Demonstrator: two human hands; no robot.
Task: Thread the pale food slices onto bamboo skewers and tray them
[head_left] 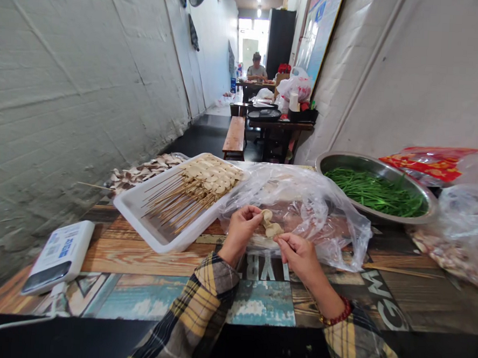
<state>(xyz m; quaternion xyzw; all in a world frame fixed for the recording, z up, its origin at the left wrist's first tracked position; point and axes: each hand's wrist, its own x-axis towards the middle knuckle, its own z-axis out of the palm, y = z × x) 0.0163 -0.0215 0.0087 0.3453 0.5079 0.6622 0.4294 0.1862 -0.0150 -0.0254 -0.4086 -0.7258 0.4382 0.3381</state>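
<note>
In the middle of the head view, my left hand (242, 229) pinches the upper end of a limp strip of pale beige, thin rounded slices (271, 224). The fingertips of my right hand (297, 254) close on its lower right end. Whether a stick runs through the strip, I cannot make out. Beneath and behind both hands lies a crumpled clear plastic bag (329, 217). To the left, a white plastic tray (166, 243) bears many wooden skewers (178, 207) threaded with similar pale slices (213, 173), their bare ends toward me.
A steel bowl (382, 214) of green chives (376, 193) stands at the right, near loose sticks (406, 267) and a bag of pinkish pieces (449, 248). Skewered grey-brown pieces (144, 173) lie behind the tray. A white corded device (60, 257) sits at left. Someone (256, 69) sits far back.
</note>
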